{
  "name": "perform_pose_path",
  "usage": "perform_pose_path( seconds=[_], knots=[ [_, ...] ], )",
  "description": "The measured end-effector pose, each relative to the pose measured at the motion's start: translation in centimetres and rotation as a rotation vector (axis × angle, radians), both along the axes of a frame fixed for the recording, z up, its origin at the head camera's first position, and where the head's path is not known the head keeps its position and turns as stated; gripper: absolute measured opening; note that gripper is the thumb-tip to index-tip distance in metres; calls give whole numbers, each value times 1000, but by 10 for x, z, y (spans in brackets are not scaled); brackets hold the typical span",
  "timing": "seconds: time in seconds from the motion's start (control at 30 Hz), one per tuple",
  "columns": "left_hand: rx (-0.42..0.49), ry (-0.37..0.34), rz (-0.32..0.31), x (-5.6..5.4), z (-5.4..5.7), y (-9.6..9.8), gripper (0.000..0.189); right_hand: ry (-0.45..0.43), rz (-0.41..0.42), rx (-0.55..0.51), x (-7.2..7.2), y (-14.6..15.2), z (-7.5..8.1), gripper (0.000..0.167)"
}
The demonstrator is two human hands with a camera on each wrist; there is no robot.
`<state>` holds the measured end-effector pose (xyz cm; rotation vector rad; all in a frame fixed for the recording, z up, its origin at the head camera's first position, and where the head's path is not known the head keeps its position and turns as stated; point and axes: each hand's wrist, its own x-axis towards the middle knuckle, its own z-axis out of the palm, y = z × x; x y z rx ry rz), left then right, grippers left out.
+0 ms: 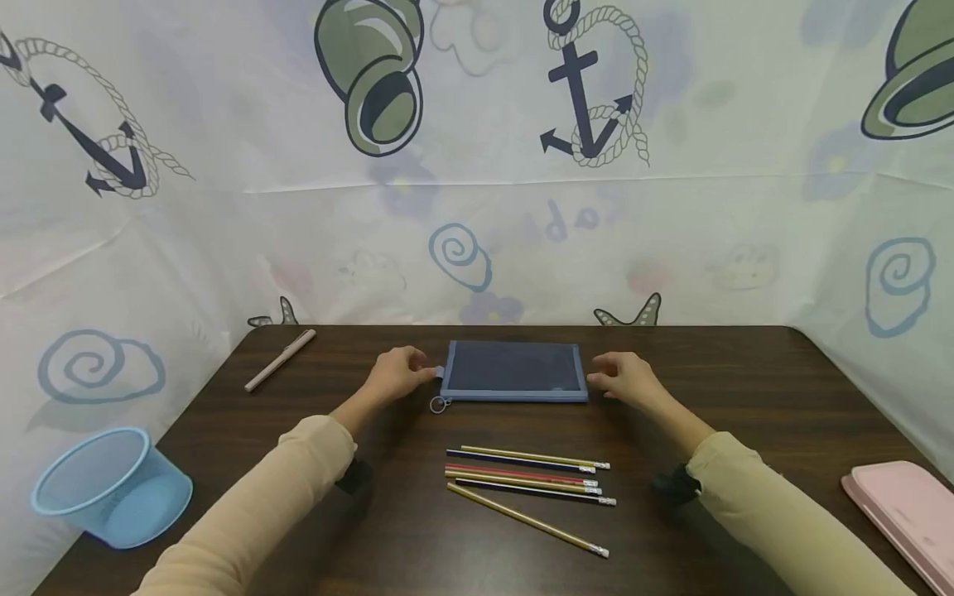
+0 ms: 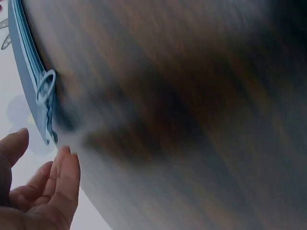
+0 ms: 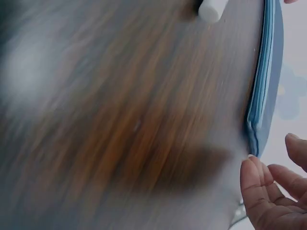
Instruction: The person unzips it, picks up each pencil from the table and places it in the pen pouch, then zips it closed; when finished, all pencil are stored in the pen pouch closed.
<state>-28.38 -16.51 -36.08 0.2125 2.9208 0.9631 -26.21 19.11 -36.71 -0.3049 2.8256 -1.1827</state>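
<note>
A flat blue zip pouch (image 1: 514,368) with a dark see-through panel lies towards the back of the brown table. A small metal ring (image 1: 440,404) hangs from its front left corner. My left hand (image 1: 398,372) is at the pouch's left end, beside a small tab (image 1: 440,372). In the left wrist view, that hand's thumb and fingers are parted, with nothing between them. My right hand (image 1: 626,379) is at the pouch's right end; the right wrist view shows its fingers loosely bent, just beside the pouch corner (image 3: 254,143), holding nothing.
Several pencils (image 1: 529,478) in gold, dark and red lie in front of the pouch. A light blue bin (image 1: 137,497) stands at the left edge. Behind it lies a pale pink pen (image 1: 280,361). At the right edge is a pink case (image 1: 905,517). Printed cloth (image 1: 514,240) hangs behind the table.
</note>
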Motion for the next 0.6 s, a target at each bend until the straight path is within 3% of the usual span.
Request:
perform_pose_path(
  seconds=[0.13, 0.2, 0.33, 0.6],
  knots=[
    [224, -174, 73, 2, -3, 9, 45, -53, -37, -34, -4, -10, -4, 44],
    [314, -223, 110, 1, -5, 14, 47, -60, -49, -48, -5, -13, -5, 44],
    [408, -256, 141, -2, -8, 21, 50, -58, -66, -76, -7, -17, -7, 44],
    [467, -277, 129, 2, -12, 30, 48, -68, -120, -75, -8, -16, -12, 41]
  ],
)
